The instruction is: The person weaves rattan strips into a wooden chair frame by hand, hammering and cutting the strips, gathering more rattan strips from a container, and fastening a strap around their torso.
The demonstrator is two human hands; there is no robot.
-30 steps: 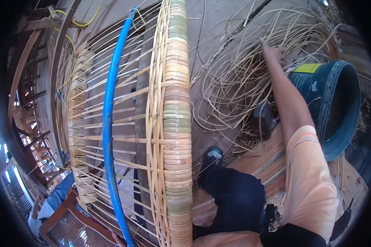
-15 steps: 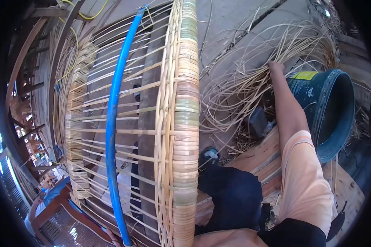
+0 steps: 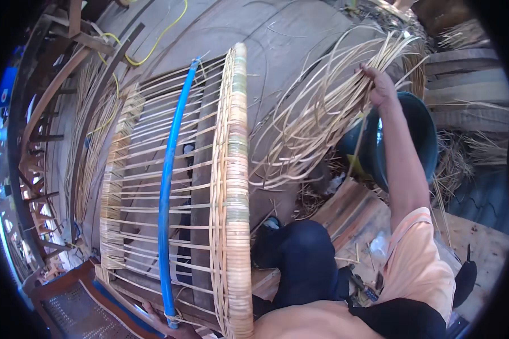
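My right hand (image 3: 381, 89) is closed around a loose bundle of thin cane strips (image 3: 316, 121), raised at arm's length over the rim of a teal bucket (image 3: 430, 124). The strips hang in long loops to the left of the hand. In front of me stands a woven cane frame (image 3: 237, 169), its two side rails wrapped in flat strips and joined by many cross strands. A blue pipe (image 3: 167, 192) runs lengthwise through these strands. At the frame's near end, my left hand (image 3: 167, 325) grips the lower rail by the pipe's end, partly hidden.
A brown seat with a perforated panel (image 3: 79, 305) lies at lower left. Dark curved wooden parts (image 3: 56, 101) and a yellow cord (image 3: 158, 45) are at far left. Wooden boards (image 3: 345, 209) lie by my knee (image 3: 305, 254). Planks (image 3: 464, 90) are stacked at right.
My right hand has lifted the cane bundle up off the floor, and its loops have gathered. The view has shifted, so the frame appears smaller and the bucket further left.
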